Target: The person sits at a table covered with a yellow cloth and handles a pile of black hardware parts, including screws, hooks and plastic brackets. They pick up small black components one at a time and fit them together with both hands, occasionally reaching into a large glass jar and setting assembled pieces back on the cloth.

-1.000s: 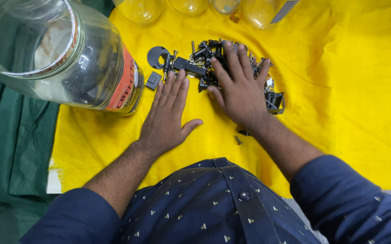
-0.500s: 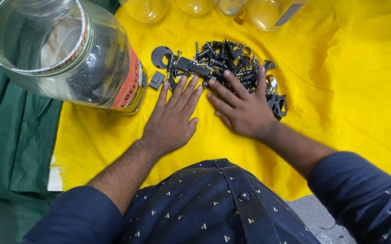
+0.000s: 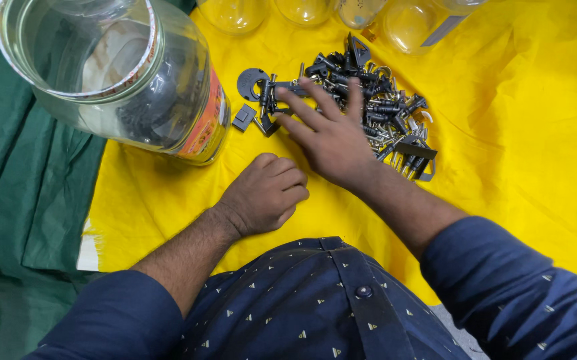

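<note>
A pile of small black and silver metal parts (image 3: 382,110), screws and brackets among them, lies on a yellow cloth (image 3: 502,160). My right hand (image 3: 332,137) rests flat at the pile's left edge, fingers spread and touching the parts. My left hand (image 3: 265,193) sits curled into a loose fist on the cloth just below, with nothing visible in it. A black round washer-like piece (image 3: 252,81) and a small dark block (image 3: 242,117) lie left of the pile.
A big clear glass jar (image 3: 115,73) with an orange label stands at the upper left, beside the loose parts. Several smaller clear jars (image 3: 402,23) line the far edge. Green cloth (image 3: 15,200) covers the left side.
My left hand has pulled back from the pile and curled from flat into a fist. My right hand has slid left across the parts.
</note>
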